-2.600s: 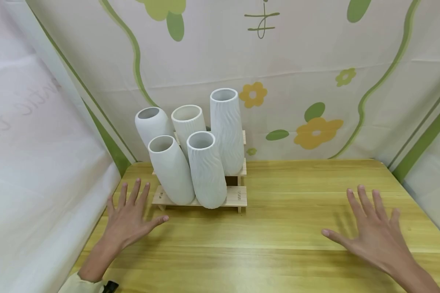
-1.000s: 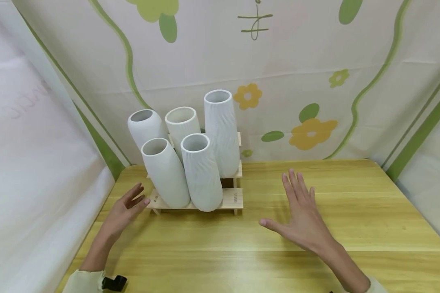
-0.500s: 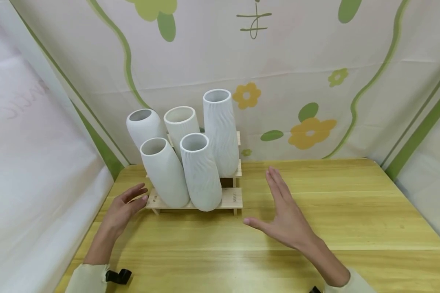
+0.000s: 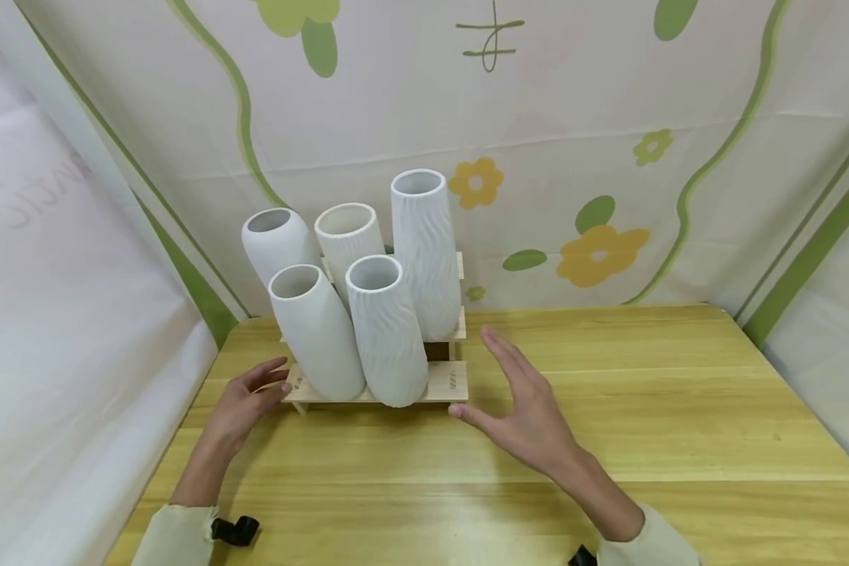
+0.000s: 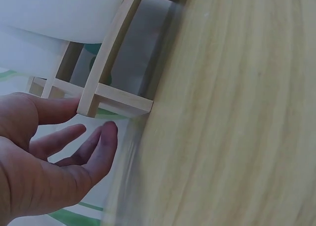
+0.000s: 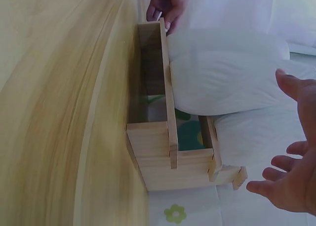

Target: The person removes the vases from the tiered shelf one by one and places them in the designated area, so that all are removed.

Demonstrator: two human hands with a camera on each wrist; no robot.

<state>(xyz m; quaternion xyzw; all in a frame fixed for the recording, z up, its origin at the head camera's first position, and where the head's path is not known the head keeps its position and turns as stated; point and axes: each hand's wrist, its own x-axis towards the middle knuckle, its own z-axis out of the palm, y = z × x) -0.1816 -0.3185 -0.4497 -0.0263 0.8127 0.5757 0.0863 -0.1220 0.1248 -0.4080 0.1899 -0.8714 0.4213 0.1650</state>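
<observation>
A stepped wooden rack [image 4: 447, 381] bears several white vases, all leaning to some degree in the head view. On its front step stand a smooth vase [image 4: 318, 338] and a wavy-ribbed vase [image 4: 389, 342]; behind are a rounded vase [image 4: 276, 244], a ribbed vase [image 4: 350, 244] and a tall wavy vase [image 4: 428, 259]. My left hand [image 4: 237, 413] is at the rack's left end, one fingertip touching the front step's corner [image 5: 89, 107] in the left wrist view, other fingers loosely bent. My right hand [image 4: 534, 417] hovers by the rack's right end, thumb and fingers spread, holding nothing.
The rack stands on a wood-grain table [image 4: 608, 440], toward its back left. A white curtain with printed flowers [image 4: 601, 255] hangs behind, and another white curtain [image 4: 64, 314] borders the left side. Black straps [image 4: 236, 531] are at the sleeve cuffs.
My right hand has moved left from the table's right side to the rack's right end. My left hand has turned and closed in on the rack's left end. Rack and vases stay put.
</observation>
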